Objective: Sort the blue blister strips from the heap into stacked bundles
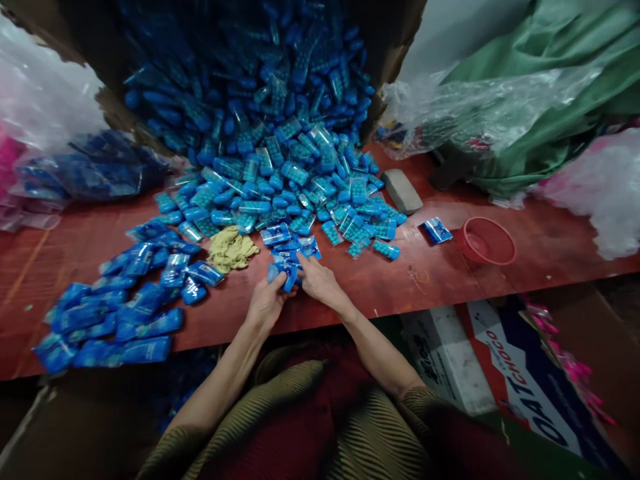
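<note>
Near the table's front edge, my left hand (267,303) pinches a small blue printed packet (286,275) between thumb and fingers. My right hand (323,283) is closed at the packet's right side, its fingertips on it and partly hidden. Just beyond my hands lie a few flat blue sachets (276,235). Behind them spreads a big heap of clear blue-capped containers filled with small blue beads (295,173), spilling out of a cardboard box (113,110). To the left is a pile of filled blue packets (145,300).
A crumpled yellow-green cloth (231,249) sits left of the sachets. On the red table (340,313) to the right are a grey block (401,191), a blue sachet (437,231) and a red plastic basket (487,241). Plastic bags (90,167) flank the box; cartons (520,373) stand below.
</note>
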### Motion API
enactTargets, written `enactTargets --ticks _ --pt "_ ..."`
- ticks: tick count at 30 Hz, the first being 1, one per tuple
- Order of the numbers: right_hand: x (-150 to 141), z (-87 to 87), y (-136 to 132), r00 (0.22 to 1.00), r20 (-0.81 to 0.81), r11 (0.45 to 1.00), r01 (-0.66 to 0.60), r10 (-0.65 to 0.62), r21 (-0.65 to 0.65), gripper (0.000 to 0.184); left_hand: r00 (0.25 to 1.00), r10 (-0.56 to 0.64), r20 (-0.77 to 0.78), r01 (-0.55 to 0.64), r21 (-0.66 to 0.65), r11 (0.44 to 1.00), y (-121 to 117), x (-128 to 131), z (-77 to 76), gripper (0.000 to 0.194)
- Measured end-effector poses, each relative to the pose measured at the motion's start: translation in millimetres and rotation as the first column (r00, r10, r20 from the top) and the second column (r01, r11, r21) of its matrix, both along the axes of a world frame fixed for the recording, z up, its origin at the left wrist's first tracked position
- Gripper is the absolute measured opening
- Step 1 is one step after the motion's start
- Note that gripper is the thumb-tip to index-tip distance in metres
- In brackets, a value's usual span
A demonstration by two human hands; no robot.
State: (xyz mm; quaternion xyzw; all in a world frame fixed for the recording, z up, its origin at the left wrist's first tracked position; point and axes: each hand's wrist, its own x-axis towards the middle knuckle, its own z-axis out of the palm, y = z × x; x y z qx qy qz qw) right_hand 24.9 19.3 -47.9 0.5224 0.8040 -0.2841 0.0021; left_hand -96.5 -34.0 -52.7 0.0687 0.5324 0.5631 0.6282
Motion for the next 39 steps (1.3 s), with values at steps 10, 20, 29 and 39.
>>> enactTargets --ticks 10,20,29,39 --pt "9.5 2.3 -14.3 0.776 -0.534 0.906 0.42 -0.334 0.043 0.034 1.0 0.007 -0.023 -0.006 0.07 0.997 -2.8 2.8 -4.0 0.034" --pt "-3.0 -15.4 -12.6 0.582 -0.664 0.882 0.271 -0.469 -0.385 0.024 0.995 0.085 -0.046 -0.082 0.071 0.994 9.5 24.5 -1.3 0.025" --pt "19.7 -4.3 3.3 0.768 -0.611 0.981 0.14 -0.191 -0.131 0.043 0.984 -0.18 0.012 0.179 0.041 0.983 6.6 1.9 8.2 0.03" --pt "142.5 -11.4 36.6 0.817 0.099 0.759 0.473 -0.568 0.448 0.035 0.974 -0.03 0.224 0.067 -0.16 0.985 -2.1 5.9 8.8 0.017"
